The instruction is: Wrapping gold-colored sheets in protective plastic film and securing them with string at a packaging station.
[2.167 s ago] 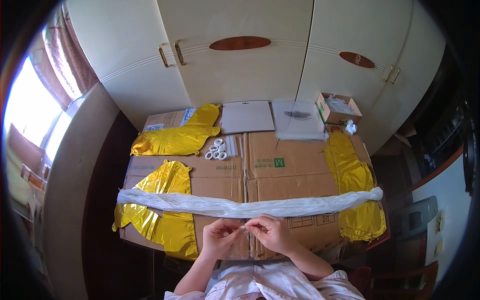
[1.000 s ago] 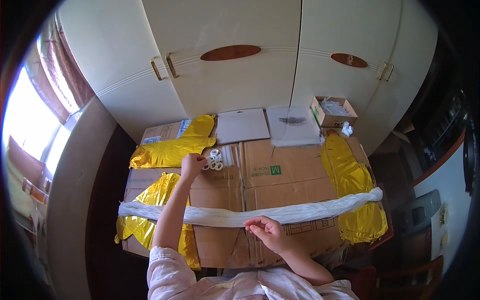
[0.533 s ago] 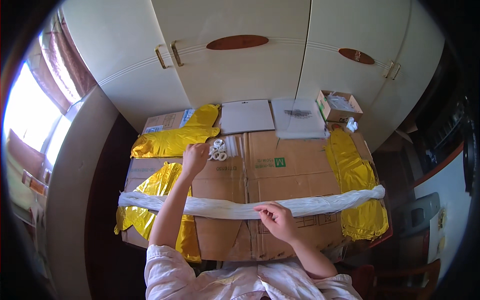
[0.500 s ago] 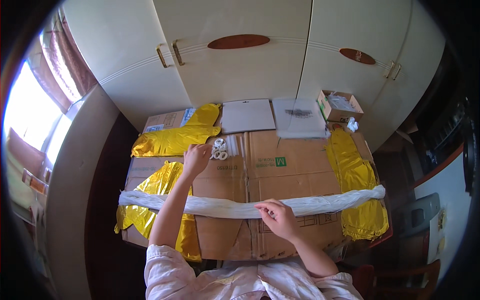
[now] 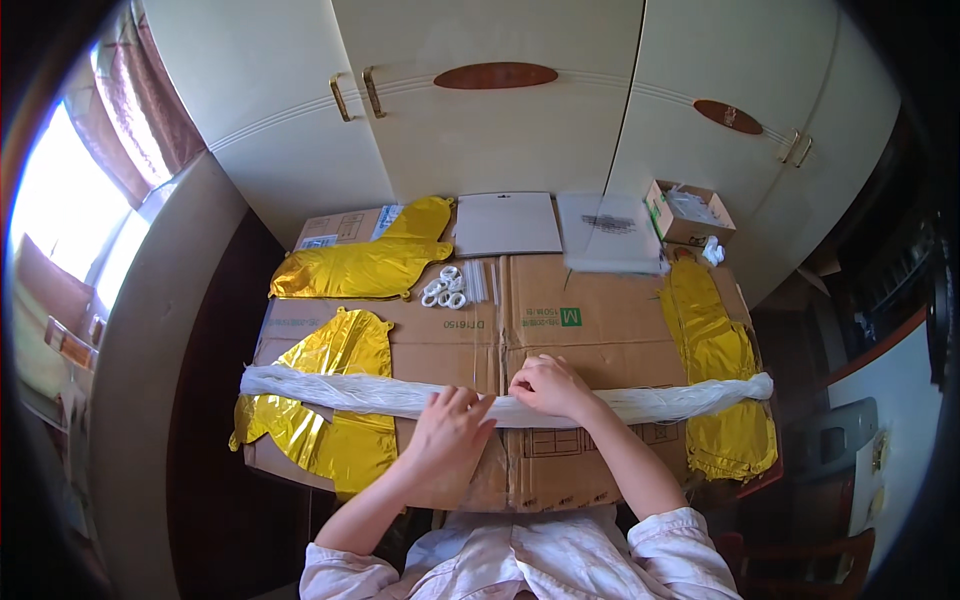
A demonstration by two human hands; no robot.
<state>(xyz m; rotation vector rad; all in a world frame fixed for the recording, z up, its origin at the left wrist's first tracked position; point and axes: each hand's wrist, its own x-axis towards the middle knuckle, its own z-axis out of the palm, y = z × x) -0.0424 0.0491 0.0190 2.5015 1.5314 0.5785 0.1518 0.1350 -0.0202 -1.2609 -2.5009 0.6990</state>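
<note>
A long bundle of white string (image 5: 340, 392) lies from left to right across the cardboard-covered table. My left hand (image 5: 450, 428) rests at the bundle's near side around the middle, its fingers bent but apart, the fingertips over the strands. Just right of it is my right hand (image 5: 550, 386), closed in a pinch above the bundle; what its fingertips hold, if anything, is too small to name. Under the bundle's ends lie gold foil balloons, a left one (image 5: 355, 440) and a right one (image 5: 712, 345).
Another gold foil balloon (image 5: 350, 268) lies at the back left. White rings (image 5: 445, 290) and clear tubes (image 5: 480, 282) sit behind the bundle. Farther back are a grey flat board (image 5: 508, 224), a clear plastic bag (image 5: 605, 235) and a small open box (image 5: 690, 212), against cream cabinets (image 5: 490, 140).
My left hand has come down from near the white rings to the string bundle. My right hand has shifted slightly up and its fingers have drawn together. The view has tilted slightly.
</note>
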